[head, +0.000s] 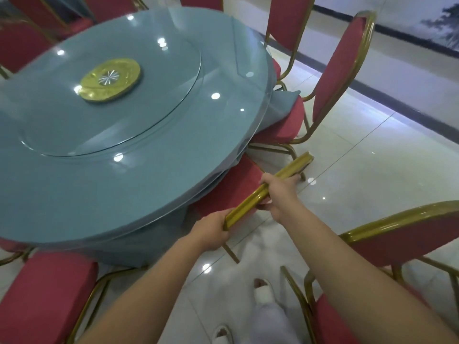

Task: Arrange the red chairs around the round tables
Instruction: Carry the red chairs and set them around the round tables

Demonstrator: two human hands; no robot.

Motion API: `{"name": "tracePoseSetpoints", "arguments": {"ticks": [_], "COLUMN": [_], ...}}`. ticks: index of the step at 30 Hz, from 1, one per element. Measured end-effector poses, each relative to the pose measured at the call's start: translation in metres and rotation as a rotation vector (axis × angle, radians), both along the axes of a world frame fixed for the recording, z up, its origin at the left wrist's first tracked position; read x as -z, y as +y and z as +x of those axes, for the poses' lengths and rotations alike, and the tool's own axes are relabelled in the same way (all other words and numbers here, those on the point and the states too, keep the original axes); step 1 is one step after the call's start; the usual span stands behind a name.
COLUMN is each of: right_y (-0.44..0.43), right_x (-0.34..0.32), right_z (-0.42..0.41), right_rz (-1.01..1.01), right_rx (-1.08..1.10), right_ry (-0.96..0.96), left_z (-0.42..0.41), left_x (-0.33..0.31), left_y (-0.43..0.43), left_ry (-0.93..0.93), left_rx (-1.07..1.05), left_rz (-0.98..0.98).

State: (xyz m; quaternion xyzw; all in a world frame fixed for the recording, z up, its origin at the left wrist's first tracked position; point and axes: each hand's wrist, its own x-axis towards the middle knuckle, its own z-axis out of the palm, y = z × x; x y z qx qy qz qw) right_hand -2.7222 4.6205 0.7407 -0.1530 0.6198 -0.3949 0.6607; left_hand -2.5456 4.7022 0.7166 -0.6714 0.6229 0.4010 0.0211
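Observation:
A red chair (233,184) with a gold frame stands against the edge of the round blue table (74,184), its seat tucked under the cloth. I see its backrest from above as a gold top rail (285,172). My left hand (211,228) grips the near end of that rail. My right hand (279,194) grips the rail near its middle. Both arms reach forward from the bottom of the view.
More red chairs ring the table: one to the right (340,78), one further back (288,21), one at lower left (42,301). Another chair (402,242) stands apart at my right. A glass turntable with a gold hub (110,79) tops the table. Glossy tiled floor (360,170) lies on the right.

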Motion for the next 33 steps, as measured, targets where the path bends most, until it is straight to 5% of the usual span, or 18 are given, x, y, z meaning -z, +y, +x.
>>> {"name": "tracePoseSetpoints", "arguments": {"ticks": [7,11,24,33], "right_y": [0.018,0.094,0.365,0.470], "right_x": [0.001,0.010,0.007,-0.012], "right_z": [0.024,0.052,0.333,0.502], "right_rz": [0.005,0.040,-0.246,-0.402], "right_rx": [-0.008,-0.284,-1.135,-1.535], "right_ry": [-0.012,-0.014,0.203,0.173], "left_z": [0.021,0.059,0.342,0.463], "left_x": [-0.003,-0.008,-0.031,-0.046], "left_y": [0.019,0.073,0.474,0.634], "left_ry": [0.180,0.135,0.129,0.006], "left_rx": [-0.176,-0.171,-0.945,-1.261], "left_rz": [-0.075,-0.094,-0.244,-0.356]}}
